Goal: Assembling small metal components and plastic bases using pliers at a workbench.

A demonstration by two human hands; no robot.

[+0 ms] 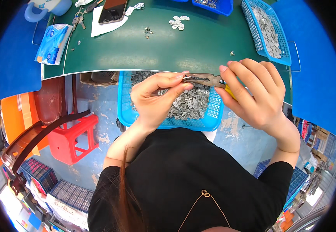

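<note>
My right hand (253,91) is wrapped round the yellow grip of a pair of needle-nose pliers (204,79), whose dark jaws point left. At the jaw tips, my left hand (156,94) pinches a small part (184,78) between thumb and forefinger; its exact kind is too small to tell. Both hands are raised over a light blue plastic basket (168,123) that sits at my lap. Many small grey metal pieces (189,105) fill the basket, partly hidden by my hands.
On the green table (137,54) lie white pieces (179,22), small metal parts (148,31), a phone (113,11), keys (78,19) and a tissue pack (54,43). A blue basket (259,38) of flat pieces stands far right. A red stool (65,145) is on the left.
</note>
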